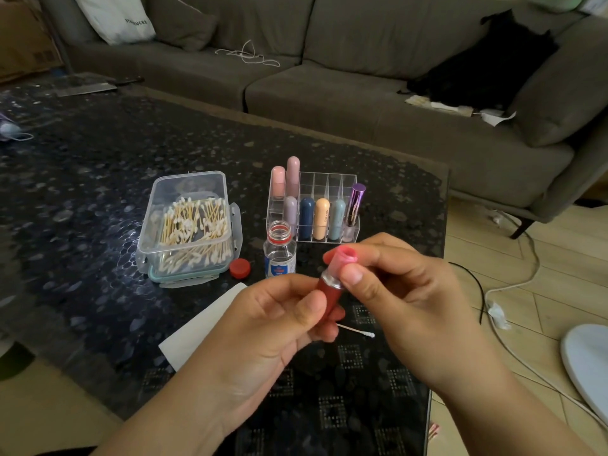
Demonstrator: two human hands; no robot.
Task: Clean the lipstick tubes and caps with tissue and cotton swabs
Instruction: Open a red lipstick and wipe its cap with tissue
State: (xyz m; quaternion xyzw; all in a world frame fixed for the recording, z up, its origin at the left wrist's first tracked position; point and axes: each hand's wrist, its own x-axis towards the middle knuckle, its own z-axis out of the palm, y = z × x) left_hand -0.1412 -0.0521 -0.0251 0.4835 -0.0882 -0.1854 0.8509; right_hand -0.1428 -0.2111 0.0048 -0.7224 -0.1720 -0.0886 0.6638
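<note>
1. The left hand [279, 320] curls its fingers and thumb round the red lower body of a lipstick tube [330, 287], holding it tilted above the table's near edge.
2. The right hand [404, 291] pinches the tube's pink upper end, thumb on the near side just above the silver collar and fingers wrapped behind; the open top faces the camera.
3. A single cotton swab [357, 330] lies on the table [82, 192] just beneath both hands, touched by neither, and a white tissue [200, 327] lies just left of the left hand.
4. Farther out stand an open small bottle [279, 248] with its red cap [240, 268] beside it, a clear box of swabs [189, 228], and a clear organiser [316, 209] holding seven capped tubes.
5. Judging by this, the task looks unfinished: one tube is in hand, neither swab nor tissue is being held, and whether the racked tubes are already clean cannot be told.
</note>
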